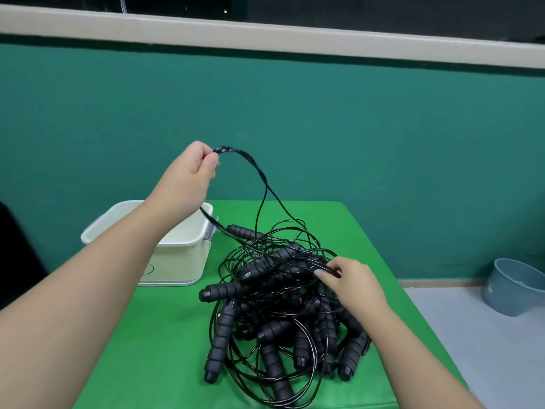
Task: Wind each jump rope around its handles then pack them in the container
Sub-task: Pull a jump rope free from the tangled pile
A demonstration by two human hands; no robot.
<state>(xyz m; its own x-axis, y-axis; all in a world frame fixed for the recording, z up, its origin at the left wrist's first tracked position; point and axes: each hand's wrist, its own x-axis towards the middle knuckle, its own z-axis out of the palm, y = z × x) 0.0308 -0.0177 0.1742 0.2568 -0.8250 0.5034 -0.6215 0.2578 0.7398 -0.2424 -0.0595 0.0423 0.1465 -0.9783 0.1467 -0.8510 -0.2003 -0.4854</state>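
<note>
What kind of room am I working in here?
Probably a plain indoor workroom or staging space, not a home: a small green-covered table set against a bare teal wall, a white window ledge above, and a blue-grey plastic bucket on the floor.

Container (188,246) near wall part-hidden by left forearm; tangled ropes (280,305) impossible to separate.

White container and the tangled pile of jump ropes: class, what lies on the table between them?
In the head view, only a strip of bare green table separates the white container from the pile of jump ropes.
</note>
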